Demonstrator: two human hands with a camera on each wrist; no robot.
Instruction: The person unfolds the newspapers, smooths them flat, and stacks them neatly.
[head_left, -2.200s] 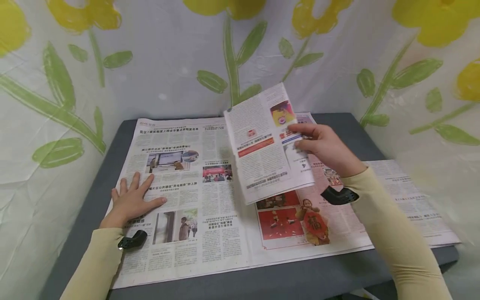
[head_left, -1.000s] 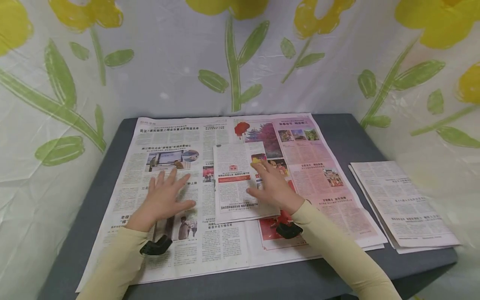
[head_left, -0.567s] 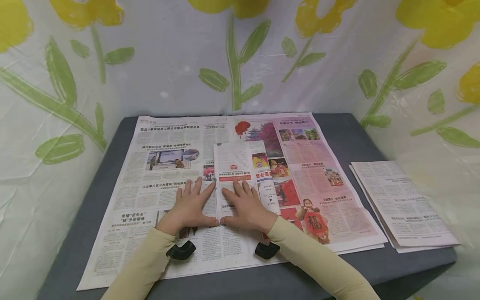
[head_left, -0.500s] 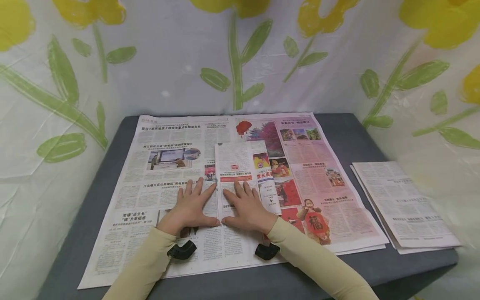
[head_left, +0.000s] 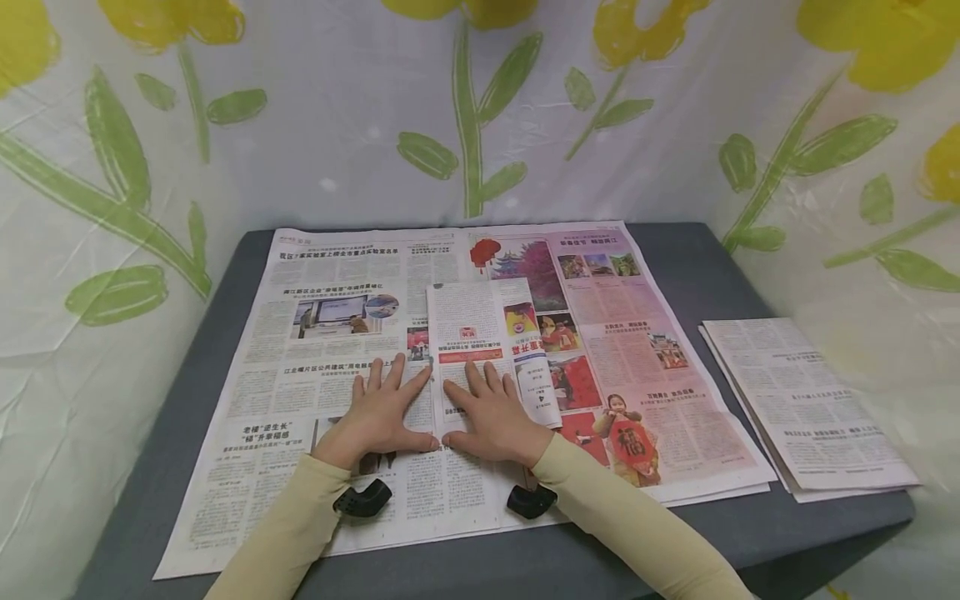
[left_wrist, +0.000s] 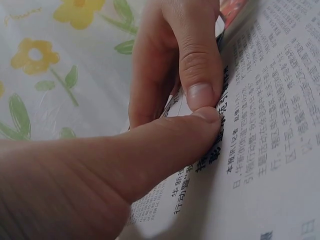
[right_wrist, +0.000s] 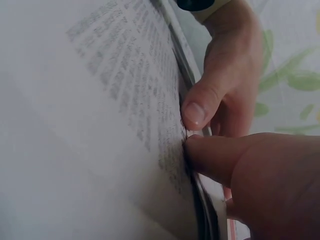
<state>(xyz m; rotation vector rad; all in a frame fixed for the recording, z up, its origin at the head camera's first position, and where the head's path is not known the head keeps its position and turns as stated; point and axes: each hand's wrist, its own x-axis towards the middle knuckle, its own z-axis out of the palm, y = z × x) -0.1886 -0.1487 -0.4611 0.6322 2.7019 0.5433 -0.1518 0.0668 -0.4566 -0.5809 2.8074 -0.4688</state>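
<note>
A small folded newspaper [head_left: 467, 312] lies on a large spread-out newspaper [head_left: 247, 500] in the middle of the table. My right hand [head_left: 491, 417] rests on the folded newspaper's near part with fingers spread. At its left edge, my left hand [head_left: 378, 421] lies on the spread newspaper, fingers also spread. The two thumbs meet tip to tip near the folded newspaper's near left corner. In the left wrist view, the left thumb [left_wrist: 165, 145] touches the right thumb [left_wrist: 200, 75] just above the print. The right wrist view shows the thumbs meeting from the other side.
A stack of folded newspapers [head_left: 810, 408] lies at the table's right side. The dark grey table [head_left: 202, 358] shows around the papers. A white curtain with painted yellow flowers [head_left: 337, 108] hangs behind and on both sides.
The right hand has brought the folded newspaper down from the air onto the spread newspaper and let go of it. Both hands have come together at its near part and now lie still.
</note>
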